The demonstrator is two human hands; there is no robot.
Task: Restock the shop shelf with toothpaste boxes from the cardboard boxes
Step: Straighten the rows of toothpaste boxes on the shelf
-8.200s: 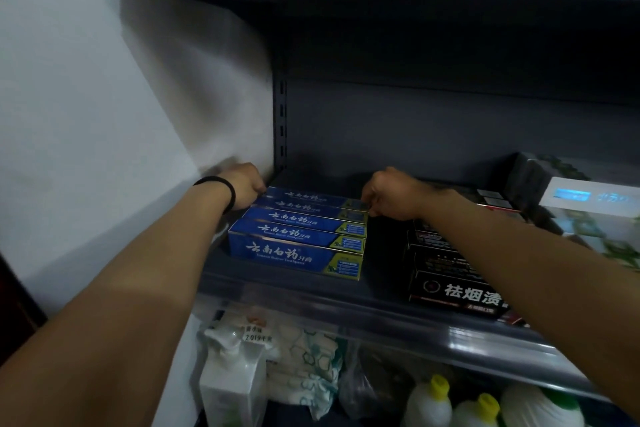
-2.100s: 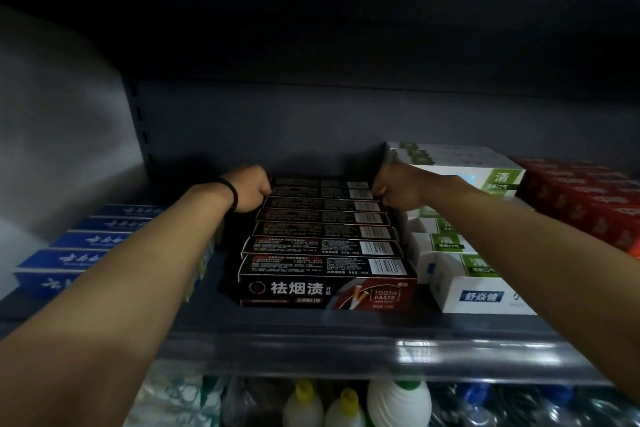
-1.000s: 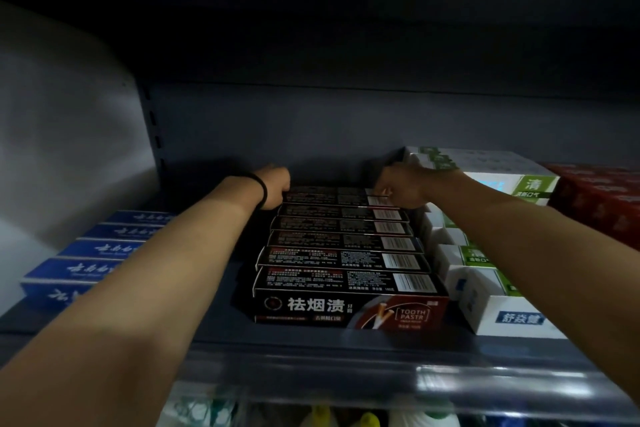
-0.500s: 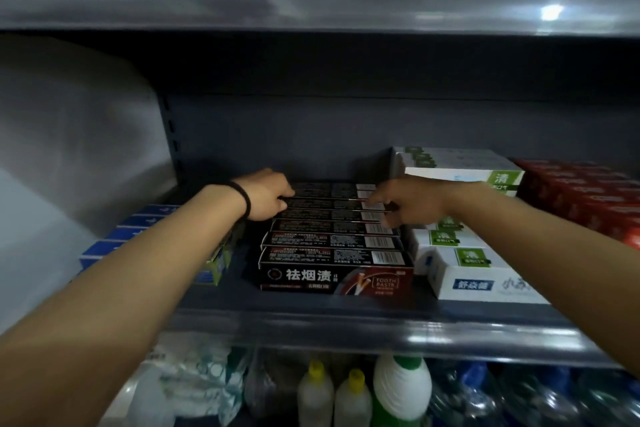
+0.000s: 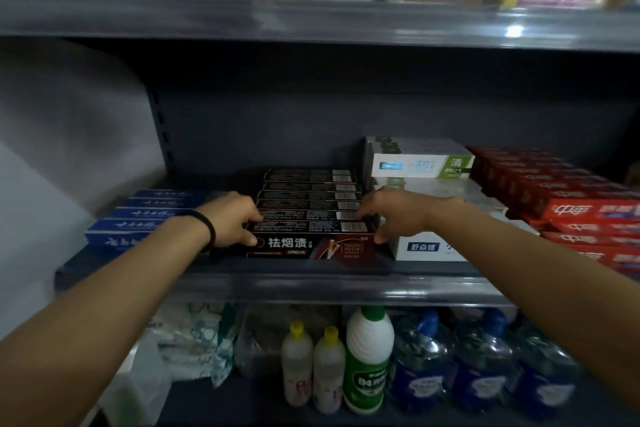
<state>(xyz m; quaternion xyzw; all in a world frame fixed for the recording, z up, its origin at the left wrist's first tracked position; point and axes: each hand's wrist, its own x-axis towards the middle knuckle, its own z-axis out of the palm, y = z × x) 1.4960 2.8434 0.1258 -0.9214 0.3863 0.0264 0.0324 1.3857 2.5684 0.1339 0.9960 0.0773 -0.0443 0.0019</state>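
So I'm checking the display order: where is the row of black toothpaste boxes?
The black toothpaste boxes sit mid-shelf in the head view, between the blue boxes and the white boxes.

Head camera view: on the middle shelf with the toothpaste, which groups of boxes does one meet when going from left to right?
Row of blue toothpaste boxes → row of black toothpaste boxes, with the left hand and the right hand at its two ends → white and green toothpaste boxes → red toothpaste boxes.

Head view, close, facing the shelf (image 5: pixel 311 282) front.
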